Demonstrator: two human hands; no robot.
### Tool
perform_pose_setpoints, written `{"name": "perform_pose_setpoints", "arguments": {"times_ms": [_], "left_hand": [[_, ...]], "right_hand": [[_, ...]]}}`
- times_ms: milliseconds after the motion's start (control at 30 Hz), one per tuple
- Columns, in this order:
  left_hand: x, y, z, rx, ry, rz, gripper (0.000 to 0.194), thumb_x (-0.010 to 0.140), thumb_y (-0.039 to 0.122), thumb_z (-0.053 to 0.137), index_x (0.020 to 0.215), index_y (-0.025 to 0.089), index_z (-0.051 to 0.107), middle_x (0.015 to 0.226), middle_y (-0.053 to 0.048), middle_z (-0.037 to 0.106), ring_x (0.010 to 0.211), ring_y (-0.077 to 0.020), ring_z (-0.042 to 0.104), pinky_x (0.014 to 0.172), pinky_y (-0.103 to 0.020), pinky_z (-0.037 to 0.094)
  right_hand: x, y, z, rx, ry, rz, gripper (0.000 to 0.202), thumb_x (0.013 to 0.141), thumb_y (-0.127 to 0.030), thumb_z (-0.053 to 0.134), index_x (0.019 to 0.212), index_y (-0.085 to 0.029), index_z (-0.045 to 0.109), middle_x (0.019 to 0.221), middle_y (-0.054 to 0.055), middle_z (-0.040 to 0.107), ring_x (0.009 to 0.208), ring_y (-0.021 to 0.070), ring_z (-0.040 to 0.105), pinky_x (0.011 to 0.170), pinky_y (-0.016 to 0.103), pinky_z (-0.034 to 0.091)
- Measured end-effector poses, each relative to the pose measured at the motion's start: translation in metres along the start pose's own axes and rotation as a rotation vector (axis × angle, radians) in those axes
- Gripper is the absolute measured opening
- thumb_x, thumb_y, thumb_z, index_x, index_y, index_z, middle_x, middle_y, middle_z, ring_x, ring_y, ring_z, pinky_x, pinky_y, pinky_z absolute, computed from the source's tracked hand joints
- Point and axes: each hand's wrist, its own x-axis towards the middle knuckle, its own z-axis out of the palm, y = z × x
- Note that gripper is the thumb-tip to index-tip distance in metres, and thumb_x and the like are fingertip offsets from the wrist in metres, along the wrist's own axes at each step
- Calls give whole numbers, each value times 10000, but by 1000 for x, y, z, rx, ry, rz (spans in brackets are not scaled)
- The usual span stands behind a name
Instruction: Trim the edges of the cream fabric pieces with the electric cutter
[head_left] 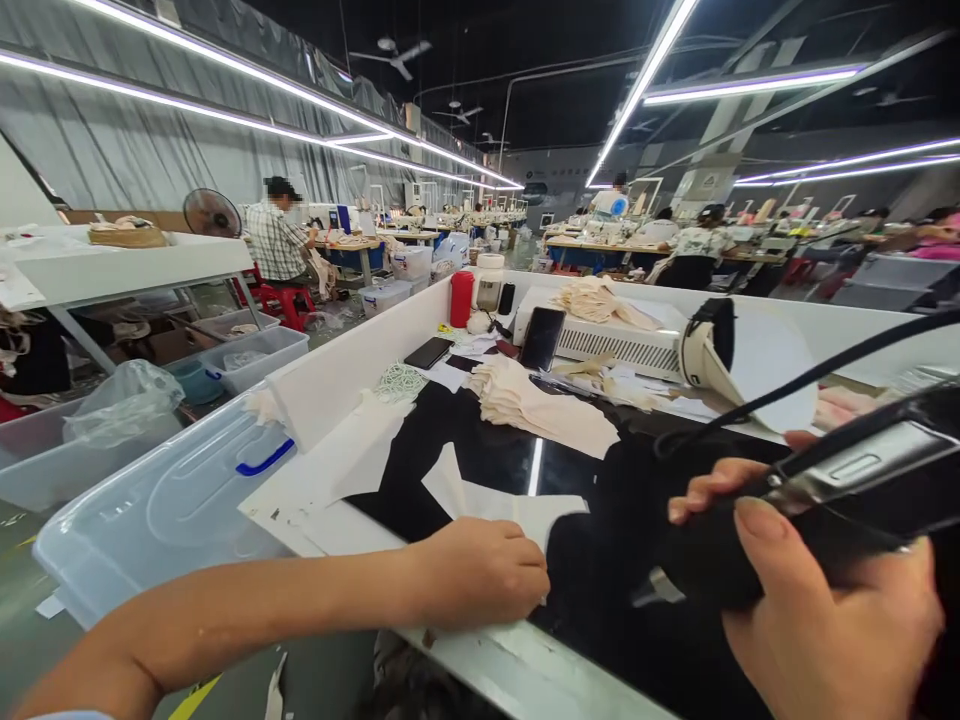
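My left hand is closed, fingers curled down, over a thin off-white piece of fabric near the table's front edge. One corner of that piece stands up; my hand covers its near end. My right hand is wrapped round a black corded hand tool with a silver metal plate, held above the table's right side. The tool's lower part is dark and hard to make out against the black tabletop. Farther back lies a fanned stack of cream fabric pieces.
Behind lie a black phone, another propped phone, a red bottle and a white vented box with fabric on top. A black cord arcs across the right. Left stands a lidded plastic bin. People sit working farther off.
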Motion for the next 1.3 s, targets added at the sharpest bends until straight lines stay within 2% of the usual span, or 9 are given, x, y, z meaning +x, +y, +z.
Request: {"name": "perform_pose_setpoints", "arguments": {"times_ms": [67, 167, 367, 500, 800, 967, 1133, 1300], "left_hand": [[-2, -1, 0, -71, 14, -41, 183, 1026, 178, 620, 847, 179, 655, 919, -33, 746, 859, -171, 688, 817, -289, 574], [-3, -3, 0, -155, 53, -83, 139, 1023, 172, 625, 891, 173, 670, 947, -26, 759, 892, -174, 706, 833, -287, 559], [-3, -3, 3, -212, 79, -121, 157, 1037, 168, 584, 915, 171, 682, 975, -25, 771, 898, -174, 719, 851, -288, 552], [-3, -3, 3, -209, 67, -114, 143, 1037, 168, 592, 937, 172, 694, 986, -25, 779, 910, -182, 718, 869, -294, 546], [-3, -3, 4, -216, 43, -119, 122, 1045, 186, 604, 972, 167, 700, 989, -41, 765, 921, -187, 711, 864, -307, 560], [-3, -3, 2, -218, 17, -126, 124, 1053, 189, 599, 979, 174, 697, 996, -43, 756, 945, -185, 707, 883, -307, 564], [-5, -3, 1, -222, 42, -108, 144, 1063, 189, 589, 980, 170, 704, 1012, -39, 763, 929, -189, 706, 869, -310, 556], [-6, -7, -1, -340, 52, -125, 150, 1091, 233, 601, 1045, 166, 727, 1053, -39, 776, 983, -187, 719, 907, -292, 543]], "right_hand": [[-8, -7, 8, 36, -29, 59, 569, 671, -333, 964, 1190, -327, 731, 823, 17, 706, 685, 232, 666, 579, 417, 585], [-21, -13, 19, 76, -67, 61, 525, 743, -365, 924, 1206, -297, 685, 817, -10, 691, 683, 194, 646, 590, 358, 575], [-44, -10, 34, 201, -129, 128, 463, 818, -378, 873, 1197, -275, 628, 781, -31, 670, 660, 166, 614, 604, 331, 563], [-54, -5, 38, 215, -168, 114, 457, 850, -397, 850, 1216, -281, 601, 808, -29, 660, 664, 164, 617, 610, 333, 553], [-51, -1, 45, 205, -100, 71, 485, 831, -387, 863, 1215, -264, 596, 786, -34, 667, 644, 162, 606, 590, 321, 543], [-53, 3, 44, 188, -123, 65, 471, 849, -380, 846, 1230, -268, 592, 799, -40, 676, 633, 162, 627, 599, 334, 549], [-55, 6, 44, 200, -128, 63, 467, 855, -357, 844, 1239, -273, 590, 817, -42, 685, 647, 159, 636, 606, 336, 554], [-55, 5, 44, 188, -137, 58, 458, 866, -354, 831, 1244, -278, 583, 819, -45, 678, 644, 156, 631, 613, 343, 552]]}}
